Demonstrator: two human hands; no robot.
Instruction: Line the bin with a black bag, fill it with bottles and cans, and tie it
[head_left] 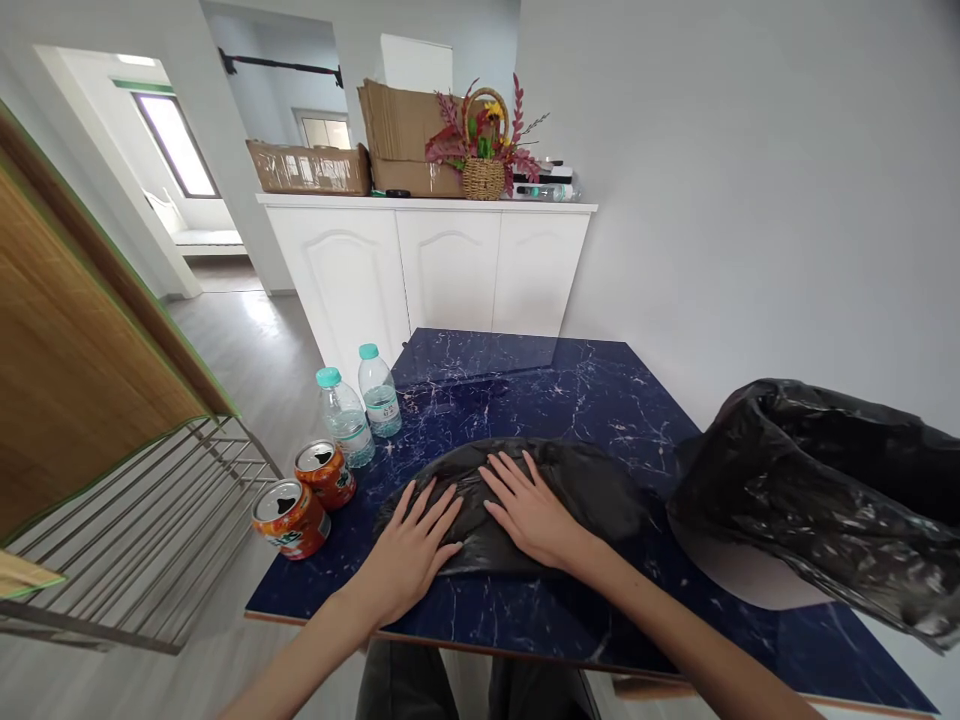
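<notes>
A black plastic bag lies bunched and flattened on the dark blue marbled table in front of me. My left hand rests on its left part, fingers spread. Further right, my right hand presses flat on the middle of the same bag, fingers also apart. Neither hand grips anything. To the right stands a bin lined with another black bag, whose edge is folded over the rim. What is inside the bin is hidden.
Two opened orange cans and two clear bottles with teal caps stand along the table's left edge. Behind is a white cabinet bearing cardboard boxes and a flower basket. A metal rack sits at left.
</notes>
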